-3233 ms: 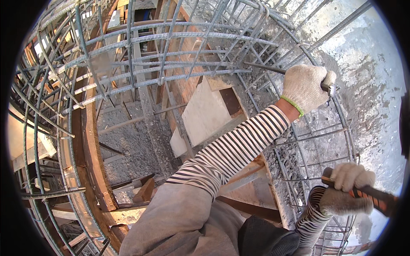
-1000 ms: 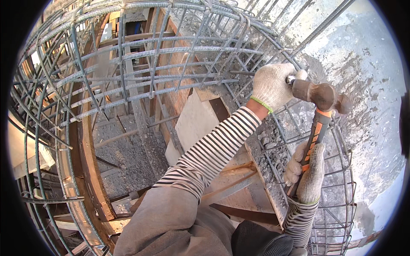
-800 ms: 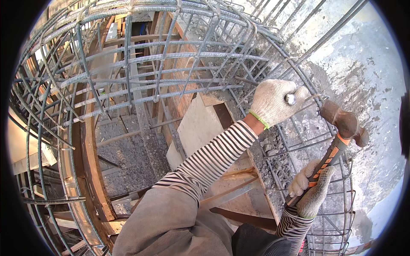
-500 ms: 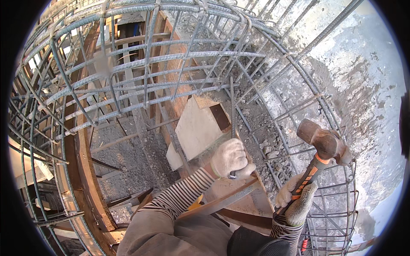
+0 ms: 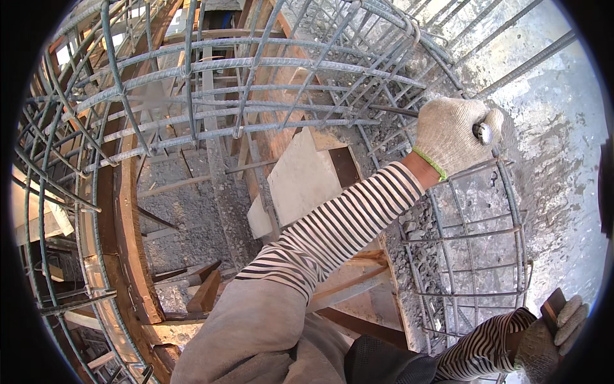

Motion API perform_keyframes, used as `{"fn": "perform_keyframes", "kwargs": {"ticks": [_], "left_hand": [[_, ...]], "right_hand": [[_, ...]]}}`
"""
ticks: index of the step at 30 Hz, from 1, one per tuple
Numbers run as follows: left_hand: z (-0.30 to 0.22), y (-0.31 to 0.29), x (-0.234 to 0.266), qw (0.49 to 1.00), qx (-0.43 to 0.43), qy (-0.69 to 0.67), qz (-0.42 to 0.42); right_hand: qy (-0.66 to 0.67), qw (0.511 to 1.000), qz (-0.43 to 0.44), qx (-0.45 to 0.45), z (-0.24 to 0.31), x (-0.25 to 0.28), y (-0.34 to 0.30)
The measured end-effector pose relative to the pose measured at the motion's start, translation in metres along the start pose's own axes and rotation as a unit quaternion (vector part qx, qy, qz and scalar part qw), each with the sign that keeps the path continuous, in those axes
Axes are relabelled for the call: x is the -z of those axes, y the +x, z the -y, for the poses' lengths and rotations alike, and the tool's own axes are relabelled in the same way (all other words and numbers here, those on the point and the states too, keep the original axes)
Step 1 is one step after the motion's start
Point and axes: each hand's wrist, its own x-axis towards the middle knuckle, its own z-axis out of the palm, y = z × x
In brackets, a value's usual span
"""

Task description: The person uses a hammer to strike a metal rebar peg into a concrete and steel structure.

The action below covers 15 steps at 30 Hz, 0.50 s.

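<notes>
My left hand [image 5: 457, 136], in a pale knitted glove, is closed round a steel rod [image 5: 393, 111]. The rod's shiny round end [image 5: 486, 133] pokes out of the fist on the right, and its other part runs left among the rebar. At the lower right, my gloved right hand [image 5: 543, 349] is wrapped round the hammer. Only a brown part of the hammer [image 5: 552, 311] shows there; its handle is hidden.
A curved rebar cage [image 5: 211, 67] spans the upper left, and more rebar mesh [image 5: 473, 240] lies under my left forearm. Broken rubble [image 5: 409, 256] lines the rough concrete wall [image 5: 550, 166]. Timber formwork [image 5: 137, 256] and a pale board [image 5: 300, 173] are below.
My left hand has moved up and right with the rod, which has turned from upright to sideways. My right hand has swung down and right with the hammer, toward the picture's edge.
</notes>
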Motion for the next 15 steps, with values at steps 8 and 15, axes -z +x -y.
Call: {"fn": "perform_keyframes", "kwargs": {"ticks": [8, 15], "left_hand": [[0.005, -0.012, -0.002, 0.995, 0.003, 0.036, 0.092], [-0.017, -0.009, -0.001, 0.99, 0.062, -0.012, 0.126]], "right_hand": [[0.02, 0.804, -0.07, -0.591, -0.053, -0.038, -0.075], [0.172, 0.949, 0.099, -0.245, -0.045, -0.011, -0.043]]}}
